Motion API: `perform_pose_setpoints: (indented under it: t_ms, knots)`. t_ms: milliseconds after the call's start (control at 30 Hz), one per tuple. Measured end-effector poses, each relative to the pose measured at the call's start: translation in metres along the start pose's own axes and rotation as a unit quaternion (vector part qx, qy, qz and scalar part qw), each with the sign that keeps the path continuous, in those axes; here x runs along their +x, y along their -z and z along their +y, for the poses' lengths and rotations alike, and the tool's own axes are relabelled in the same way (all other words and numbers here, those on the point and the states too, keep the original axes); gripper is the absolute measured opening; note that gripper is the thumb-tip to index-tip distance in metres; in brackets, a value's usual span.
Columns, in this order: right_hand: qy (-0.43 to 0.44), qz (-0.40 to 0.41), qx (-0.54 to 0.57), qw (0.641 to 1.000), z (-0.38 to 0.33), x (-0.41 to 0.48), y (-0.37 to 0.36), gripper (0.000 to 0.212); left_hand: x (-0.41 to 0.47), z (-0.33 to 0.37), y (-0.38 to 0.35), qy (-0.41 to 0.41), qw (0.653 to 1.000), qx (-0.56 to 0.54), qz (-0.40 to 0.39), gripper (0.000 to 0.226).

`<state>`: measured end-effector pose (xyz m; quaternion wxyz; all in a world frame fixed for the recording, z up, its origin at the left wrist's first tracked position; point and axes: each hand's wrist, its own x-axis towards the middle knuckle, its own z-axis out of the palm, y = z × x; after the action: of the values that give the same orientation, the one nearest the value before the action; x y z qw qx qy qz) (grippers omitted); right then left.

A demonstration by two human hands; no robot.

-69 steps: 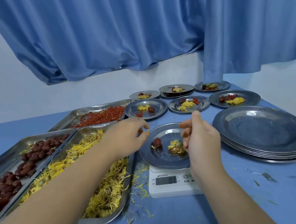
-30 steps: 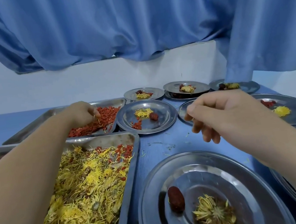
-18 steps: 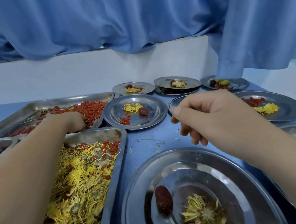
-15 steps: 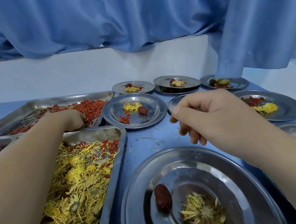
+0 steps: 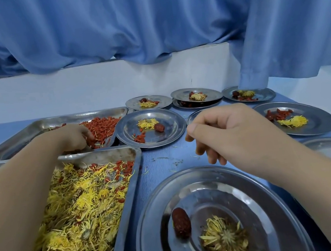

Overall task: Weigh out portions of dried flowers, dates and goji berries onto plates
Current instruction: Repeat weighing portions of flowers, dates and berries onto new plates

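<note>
Round steel plate, 6 o'clock: dark red date, dried yellow flower placed, portion apparently incomplete; left hand pinches red goji berries in 10 o'clock steel tray; right hand loose, empty; five filled plates beyond.

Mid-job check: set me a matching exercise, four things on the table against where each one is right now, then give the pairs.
Things
1. left hand
2. right hand
3. date
4. stray goji berries

Places
A. on the nearest plate, beside a dried flower
B. far corner of the flower tray
C. reaching into the goji tray
D. raised over the blue table

Pairs: 1-C, 2-D, 3-A, 4-B
</note>
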<state>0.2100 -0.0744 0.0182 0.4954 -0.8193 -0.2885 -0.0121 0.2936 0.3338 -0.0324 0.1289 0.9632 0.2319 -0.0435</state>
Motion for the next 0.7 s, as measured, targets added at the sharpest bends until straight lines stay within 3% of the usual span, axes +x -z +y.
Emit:
perform_pose_setpoints:
  t_ms: [133,367,567,700]
  knots:
    - [-0.003,0.003,0.001,1.0,-0.002,0.0,0.001,0.025,0.002,0.003,-0.004,0.03,0.996,0.071,-0.036,0.052]
    - [-0.001,0.002,-0.005,1.0,-0.001,-0.001,0.0,0.026,-0.005,0.017,-0.006,-0.013,0.997,0.069,0.018,0.045]
    - [0.007,-0.004,-0.015,1.0,-0.001,0.0,-0.001,0.026,-0.007,0.007,-0.007,-0.014,0.999,-0.017,0.024,0.039]
    - [0.019,-0.006,-0.023,1.0,-0.002,-0.001,-0.001,0.028,-0.008,0.009,-0.006,-0.031,0.997,-0.022,0.069,0.022]
